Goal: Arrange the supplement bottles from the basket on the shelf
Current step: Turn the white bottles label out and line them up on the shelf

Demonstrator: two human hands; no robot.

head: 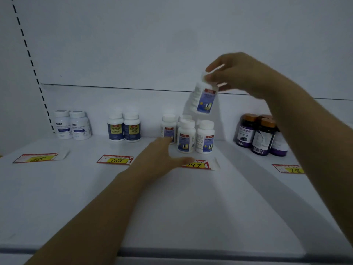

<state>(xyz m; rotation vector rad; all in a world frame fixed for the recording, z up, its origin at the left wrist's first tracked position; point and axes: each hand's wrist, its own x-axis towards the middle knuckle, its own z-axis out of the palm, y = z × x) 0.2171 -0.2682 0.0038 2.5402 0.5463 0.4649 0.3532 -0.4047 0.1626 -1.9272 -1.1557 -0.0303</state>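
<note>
1. White plastic with a blue label: held bottle [205, 98], pinched at the cap by the right hand [242, 75], fingers curled round the lid, body hanging tilted below the hand. Probably gripped from the top to leave the base free for setting down.
2. Directly beneath that hand: matching cluster [187, 136] of same-label bottles, upright on the shelf [172, 207], packed close, some touching. Likely the home group, hence the carry above it.
3. Left hand [162, 155] stretched toward the cluster, fingers straight and spread, clamped on nothing. Index tip at or against the leftmost bottle of the group, contact too blurred to confirm. Seemingly there to steady or nudge the row and open a slot.
4. Just under the left thumb: price tag [198, 165] marked 147, flat on the shelf in front of the cluster. Presumably marks the lane for this product.
5. Left of the left hand: blue-and-yellow pair [124, 129] behind a second tag [114, 159], and farther left a pale-label pair [72, 125]. Beyond the right forearm, partly hidden by it: purple bottles [261, 136] with gold caps. Sorted by kind, each group well apart from the next.
6. Basket nowhere in view.
7. Next move, by judgement: straighten, then lower into a gap beside the cluster. Risk of toppling neighbours, given the tilt and the crowding.
</note>
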